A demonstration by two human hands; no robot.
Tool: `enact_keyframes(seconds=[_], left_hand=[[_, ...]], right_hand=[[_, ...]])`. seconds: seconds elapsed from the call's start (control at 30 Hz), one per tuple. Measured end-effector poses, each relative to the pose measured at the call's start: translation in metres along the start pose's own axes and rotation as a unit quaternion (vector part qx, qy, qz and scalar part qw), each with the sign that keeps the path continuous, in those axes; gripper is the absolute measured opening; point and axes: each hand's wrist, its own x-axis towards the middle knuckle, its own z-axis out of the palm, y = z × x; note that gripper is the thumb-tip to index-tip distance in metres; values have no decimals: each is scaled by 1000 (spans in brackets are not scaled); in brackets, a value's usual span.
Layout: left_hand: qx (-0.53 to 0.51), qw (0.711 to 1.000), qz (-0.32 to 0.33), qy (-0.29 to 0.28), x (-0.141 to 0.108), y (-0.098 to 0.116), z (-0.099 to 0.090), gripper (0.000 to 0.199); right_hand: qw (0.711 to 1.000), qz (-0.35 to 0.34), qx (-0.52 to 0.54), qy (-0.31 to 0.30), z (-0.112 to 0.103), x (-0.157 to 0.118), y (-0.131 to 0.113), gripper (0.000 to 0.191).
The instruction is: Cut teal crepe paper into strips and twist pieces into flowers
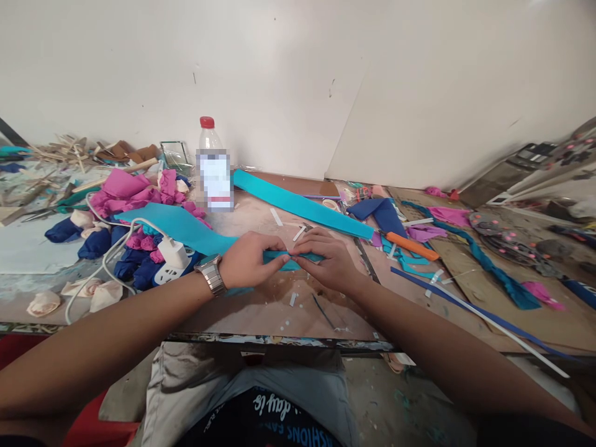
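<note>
A long turquoise strip [181,226] that looks like fabric or paper runs from the left of the table into my hands. My left hand [251,257], with a metal watch on its wrist, pinches the strip between thumb and forefinger. Right beside it, my right hand [326,257] pinches the same strip, the fingertips of both hands almost touching. Between them the strip looks folded or gathered narrow. Its exact fold is hidden by the fingers. Beyond my hands lies another flat turquoise strip [302,208], its right end near an orange-handled tool [412,245].
A red-capped bottle [207,133] stands behind a phone [216,180]. At the left are pink and navy fabric pieces [123,192], a power strip [173,270] with a white cable, and wooden sticks [69,152]. Scraps and a white stick [507,335] lie at the right.
</note>
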Motion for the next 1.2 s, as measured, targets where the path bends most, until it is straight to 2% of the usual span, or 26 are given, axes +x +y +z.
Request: enact_keyframes(seconds=[0.17,0.3,0.73,1.2], left_hand=[[44,999,18,-7,-1,-1,2,23],[88,995,36,-17,-1,-3,4,26],[136,990,14,-27,1,-8,7,38],[109,993,-15,-41,1,-8,6,39]], right_hand=[[1000,10,0,3,0,-1,0,9],[999,47,-4,9,-1,-2,0,9],[994,106,-19,-27,2,-4,3,9],[996,86,-4,-19,2,-4,1,7]])
